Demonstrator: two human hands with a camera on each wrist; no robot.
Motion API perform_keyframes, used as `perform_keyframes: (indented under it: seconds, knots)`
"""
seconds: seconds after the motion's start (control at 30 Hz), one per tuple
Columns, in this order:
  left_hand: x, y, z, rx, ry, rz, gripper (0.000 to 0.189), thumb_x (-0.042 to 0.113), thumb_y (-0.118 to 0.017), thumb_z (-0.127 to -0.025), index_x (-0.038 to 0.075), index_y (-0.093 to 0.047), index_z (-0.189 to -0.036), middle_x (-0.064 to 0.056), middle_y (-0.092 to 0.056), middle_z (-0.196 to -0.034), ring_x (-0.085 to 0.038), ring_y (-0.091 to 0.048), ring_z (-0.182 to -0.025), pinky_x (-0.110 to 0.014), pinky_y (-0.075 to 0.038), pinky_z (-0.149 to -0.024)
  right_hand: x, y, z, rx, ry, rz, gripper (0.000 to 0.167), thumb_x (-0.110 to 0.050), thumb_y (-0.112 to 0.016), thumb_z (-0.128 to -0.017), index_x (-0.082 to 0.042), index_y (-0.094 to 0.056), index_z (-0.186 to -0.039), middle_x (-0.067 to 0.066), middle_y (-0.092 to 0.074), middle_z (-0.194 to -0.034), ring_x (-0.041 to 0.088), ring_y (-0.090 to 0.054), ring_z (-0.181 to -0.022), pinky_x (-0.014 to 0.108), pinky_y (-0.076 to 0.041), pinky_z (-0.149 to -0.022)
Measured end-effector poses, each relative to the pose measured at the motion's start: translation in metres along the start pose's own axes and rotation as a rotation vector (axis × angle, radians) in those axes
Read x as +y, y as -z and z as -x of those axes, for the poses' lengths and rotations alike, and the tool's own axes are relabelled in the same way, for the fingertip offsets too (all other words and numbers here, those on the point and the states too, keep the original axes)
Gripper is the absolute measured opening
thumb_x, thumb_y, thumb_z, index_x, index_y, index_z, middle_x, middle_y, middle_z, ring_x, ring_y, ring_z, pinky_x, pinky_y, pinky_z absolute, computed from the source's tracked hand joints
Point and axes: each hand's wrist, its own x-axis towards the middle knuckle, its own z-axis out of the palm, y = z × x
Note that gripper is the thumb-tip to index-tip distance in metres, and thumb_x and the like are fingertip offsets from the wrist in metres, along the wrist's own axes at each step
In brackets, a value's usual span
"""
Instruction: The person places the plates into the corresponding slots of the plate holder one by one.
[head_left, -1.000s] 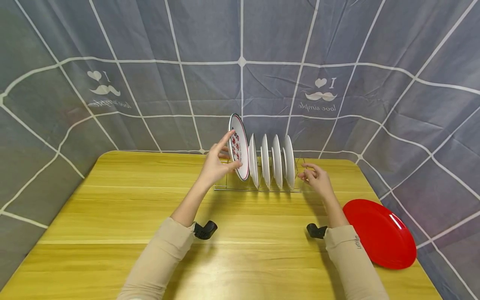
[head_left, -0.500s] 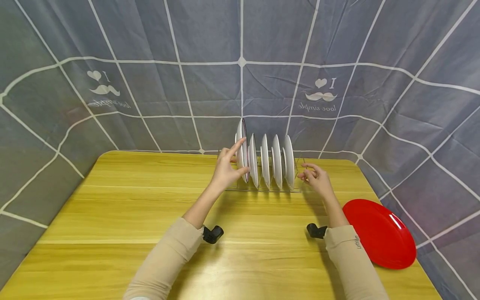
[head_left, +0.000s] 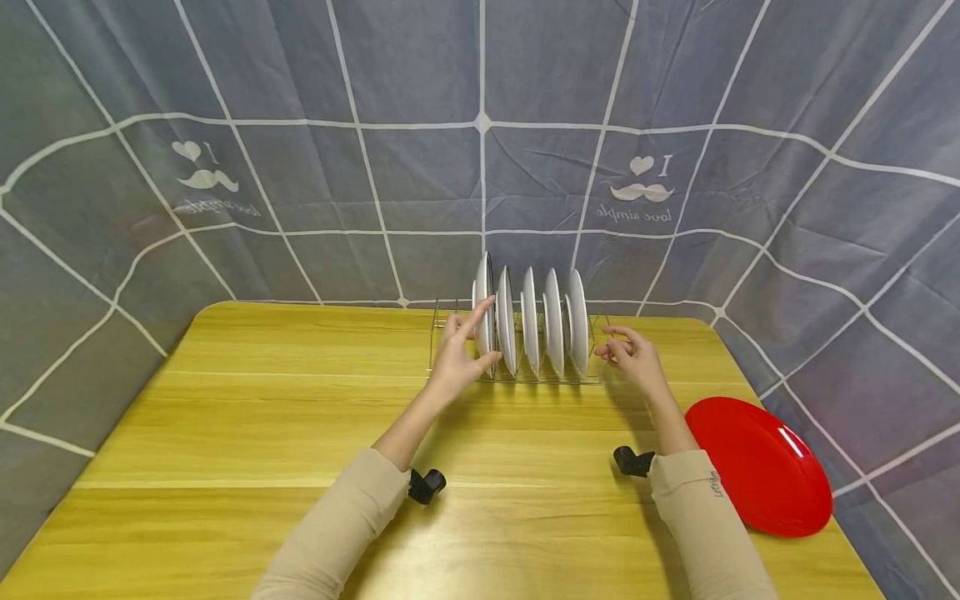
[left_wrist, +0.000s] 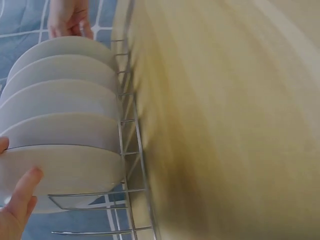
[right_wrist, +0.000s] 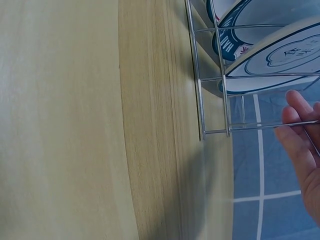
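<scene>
A wire dish rack (right_wrist: 226, 115) near the back of the table holds several white plates upright in a row. In the leftmost slot stands the tallest-looking plate (head_left: 483, 275), dark-rimmed. My left hand (head_left: 454, 360) grips this plate near its front edge, thumb low and index finger higher. From the left wrist, a fingertip lies against the plate's pale underside and another shows at its rim. At the rack's right end my right hand (head_left: 633, 360) pinches the end wire between thumb and fingers. The right wrist view shows blue patterns on the rightmost plate (right_wrist: 285, 55).
A red oval plate (head_left: 765, 467) lies on the wooden table (head_left: 525, 517) at the right, beside the right forearm. A grey curtain (head_left: 420, 175) with white lines hangs behind the table and along its sides.
My left hand has turned the plate edge-on, moved it right and lowered it into the rack's leftmost slot. The right hand has stayed at the rack's end.
</scene>
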Motion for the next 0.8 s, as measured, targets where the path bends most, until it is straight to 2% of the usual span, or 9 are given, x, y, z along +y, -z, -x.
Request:
perform_keyframes:
  seconds: [0.07,0.17,0.37,0.43,0.5,0.57,0.67,0.73,0.8]
  knots:
    - [-0.001,-0.001,0.002,-0.006,-0.006,0.002,0.083,-0.005,-0.072,-0.07,0.026,-0.037,-0.14,-0.021,-0.04,-0.106,-0.038,-0.047,-0.095,-0.046,-0.052,-0.07,0.0,0.001,0.0,-0.001,-0.003,0.003,0.029,-0.003,-0.044,-0.095,0.011,-0.048,-0.12,0.031,-0.063,-0.088,0.01,-0.063,-0.075,0.017,-0.051,-0.072]
    - [-0.002,-0.002,0.004,-0.011,-0.012,-0.002,0.083,-0.003,-0.072,-0.072,0.026,-0.036,-0.141,-0.023,-0.04,-0.108,-0.038,-0.046,-0.094,-0.046,-0.051,-0.074,0.0,0.001,0.001,-0.005,-0.006,0.001,0.03,-0.004,-0.044,-0.095,0.011,-0.048,-0.121,0.031,-0.063,-0.088,0.011,-0.063,-0.076,0.017,-0.051,-0.072]
    - [0.003,-0.002,0.009,-0.025,0.042,-0.044,0.083,0.008,-0.072,-0.076,0.033,-0.029,-0.143,-0.02,-0.038,-0.123,-0.032,-0.05,-0.099,-0.027,-0.052,-0.059,0.001,0.002,0.003,-0.034,0.025,0.004,0.033,-0.006,-0.042,-0.096,0.01,-0.044,-0.125,0.035,-0.06,-0.097,0.01,-0.062,-0.08,0.016,-0.05,-0.074]
    - [0.006,-0.003,0.013,-0.003,0.06,-0.065,0.082,0.014,-0.072,-0.078,0.034,-0.026,-0.144,-0.02,-0.033,-0.132,-0.036,-0.052,-0.101,-0.028,-0.053,-0.054,0.001,0.003,0.006,-0.052,0.052,0.001,0.037,-0.007,-0.042,-0.097,0.009,-0.04,-0.13,0.037,-0.056,-0.106,0.014,-0.062,-0.087,0.014,-0.049,-0.076]
    - [0.01,-0.006,0.018,0.067,0.05,-0.095,0.08,0.02,-0.071,-0.079,0.034,-0.026,-0.144,-0.017,-0.029,-0.137,-0.038,-0.051,-0.104,-0.03,-0.053,-0.056,-0.001,0.007,0.01,-0.054,0.081,0.01,0.041,-0.008,-0.043,-0.097,0.007,-0.034,-0.134,0.038,-0.052,-0.113,0.018,-0.06,-0.094,0.012,-0.047,-0.078]
    - [0.014,-0.012,0.024,0.18,-0.013,-0.095,0.076,0.021,-0.071,-0.078,0.027,-0.032,-0.142,-0.015,-0.031,-0.137,-0.038,-0.049,-0.107,-0.037,-0.053,-0.066,-0.005,0.013,0.018,-0.044,0.096,0.029,0.047,-0.011,-0.044,-0.097,0.004,-0.029,-0.138,0.036,-0.048,-0.121,0.018,-0.056,-0.1,0.009,-0.044,-0.079]
    - [0.019,-0.026,0.032,0.343,-0.179,-0.03,0.065,0.013,-0.07,-0.076,0.013,-0.042,-0.135,-0.015,-0.04,-0.13,-0.033,-0.044,-0.114,-0.043,-0.048,-0.084,-0.012,0.027,0.035,0.012,0.107,0.034,0.05,-0.012,-0.046,-0.096,0.0,-0.026,-0.14,0.028,-0.049,-0.124,0.009,-0.053,-0.102,0.007,-0.043,-0.079]
    - [0.023,-0.037,0.037,0.389,-0.288,0.043,0.058,0.007,-0.069,-0.076,0.004,-0.046,-0.129,-0.016,-0.044,-0.124,-0.032,-0.043,-0.114,-0.043,-0.042,-0.094,-0.015,0.039,0.049,0.055,0.11,0.014,0.05,-0.011,-0.047,-0.095,-0.005,-0.028,-0.141,0.015,-0.052,-0.122,0.002,-0.052,-0.099,0.006,-0.043,-0.079]
    - [0.027,-0.049,0.042,0.386,-0.351,0.105,0.053,0.003,-0.068,-0.075,-0.001,-0.047,-0.124,-0.018,-0.048,-0.12,-0.032,-0.046,-0.109,-0.037,-0.044,-0.093,-0.015,0.052,0.063,0.102,0.129,-0.034,0.049,-0.007,-0.049,-0.094,-0.008,-0.031,-0.14,0.002,-0.054,-0.118,-0.001,-0.054,-0.097,0.006,-0.044,-0.079]
